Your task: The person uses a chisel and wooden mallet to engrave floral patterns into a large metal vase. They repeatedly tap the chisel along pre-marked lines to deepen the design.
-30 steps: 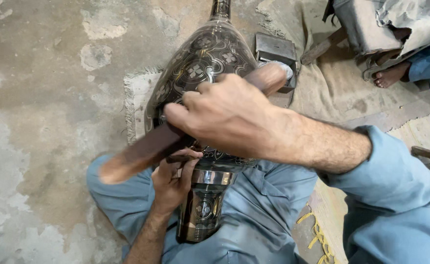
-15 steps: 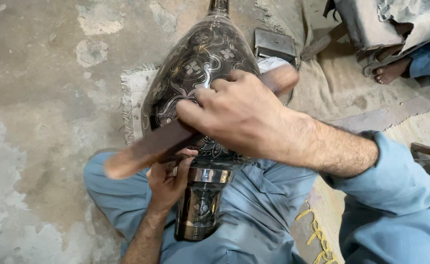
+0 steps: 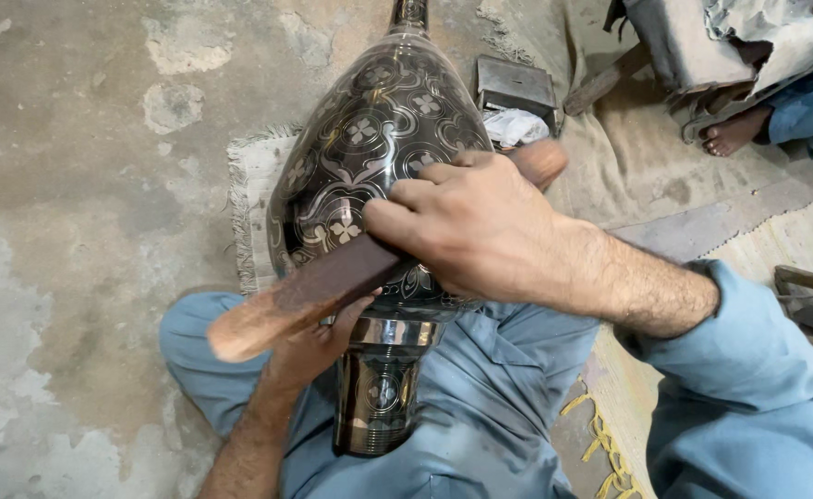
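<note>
A large dark metal vase (image 3: 370,152) with engraved floral patterns lies across my lap, its neck pointing away and its round foot (image 3: 379,393) towards me. My right hand (image 3: 467,226) is closed around a long wooden stick (image 3: 305,296) that rests crosswise on the vase's body. My left hand (image 3: 309,346) is underneath the stick, pressed against the vase near its foot, partly hidden by the stick. My legs are in blue trousers.
A fringed cloth mat (image 3: 249,185) lies under the vase on a rough concrete floor. A small dark metal box (image 3: 515,86) and white rag (image 3: 515,127) sit behind the vase. Another person's bare foot (image 3: 734,132) rests at the upper right.
My right hand and the stick have shifted slightly across the vase's body. The left hand stays at the foot of the vase.
</note>
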`<state>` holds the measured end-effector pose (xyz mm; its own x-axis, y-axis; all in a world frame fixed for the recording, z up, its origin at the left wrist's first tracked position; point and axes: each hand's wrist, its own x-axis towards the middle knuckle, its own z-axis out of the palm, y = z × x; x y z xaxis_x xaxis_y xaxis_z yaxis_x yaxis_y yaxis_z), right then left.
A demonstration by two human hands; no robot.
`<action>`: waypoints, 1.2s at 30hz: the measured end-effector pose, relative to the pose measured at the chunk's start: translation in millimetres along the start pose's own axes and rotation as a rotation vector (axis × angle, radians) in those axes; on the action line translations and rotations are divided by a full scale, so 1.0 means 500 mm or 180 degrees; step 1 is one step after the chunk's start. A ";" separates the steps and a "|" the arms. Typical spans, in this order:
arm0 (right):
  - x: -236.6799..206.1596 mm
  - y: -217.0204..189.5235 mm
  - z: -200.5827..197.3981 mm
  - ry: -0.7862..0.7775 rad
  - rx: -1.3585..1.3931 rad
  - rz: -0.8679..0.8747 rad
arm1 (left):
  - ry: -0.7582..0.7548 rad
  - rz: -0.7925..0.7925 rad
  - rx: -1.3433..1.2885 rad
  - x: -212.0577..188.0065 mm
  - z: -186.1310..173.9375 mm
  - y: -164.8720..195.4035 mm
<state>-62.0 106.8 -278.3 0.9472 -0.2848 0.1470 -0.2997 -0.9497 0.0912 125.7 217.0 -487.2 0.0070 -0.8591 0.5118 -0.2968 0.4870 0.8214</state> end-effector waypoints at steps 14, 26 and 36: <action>-0.147 0.028 0.057 0.0993 0.0083 0.0085 | -0.1342 0.0778 0.0521 0.094 -0.050 0.020; -0.257 0.031 0.168 0.1339 0.0931 0.0827 | -0.1611 0.0979 0.0233 0.131 -0.072 0.038; -0.272 0.028 0.194 0.0040 0.0974 0.1959 | -0.1464 0.0815 0.0151 0.116 -0.067 0.012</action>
<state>-184.2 119.6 -392.5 0.6129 -0.7845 0.0945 -0.7354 -0.6101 -0.2947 156.1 175.6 -444.1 -0.4881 -0.6991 0.5226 -0.2770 0.6919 0.6668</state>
